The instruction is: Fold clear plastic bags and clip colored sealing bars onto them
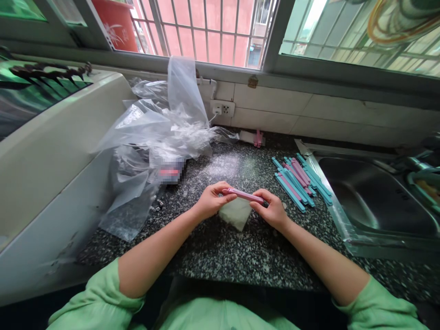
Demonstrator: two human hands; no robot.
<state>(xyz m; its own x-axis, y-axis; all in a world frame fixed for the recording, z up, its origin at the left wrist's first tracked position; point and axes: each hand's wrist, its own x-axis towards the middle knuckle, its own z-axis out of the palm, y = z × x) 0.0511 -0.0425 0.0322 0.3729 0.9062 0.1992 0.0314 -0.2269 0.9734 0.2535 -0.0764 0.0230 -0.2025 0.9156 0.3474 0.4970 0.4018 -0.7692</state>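
Between my two hands is a pink bag sealing clip point(243, 195), held level above the dark speckled counter. My left hand point(213, 200) pinches its left end between thumb and fingers. At the right end, my right hand point(271, 210) grips it the same way. A small translucent bag point(236, 214) with pale contents hangs below the clip; its top edge is hidden by the clip. To the right of my hands lies a loose pile of blue and pink sealing clips point(298, 179).
Crumpled clear plastic bags point(172, 123) heap up at the back left beside a white appliance point(62, 151). A steel sink point(371, 197) is set into the counter point(220, 261) at right. Near the wall socket point(227, 109) lies a small pack with pink clips point(257, 138).
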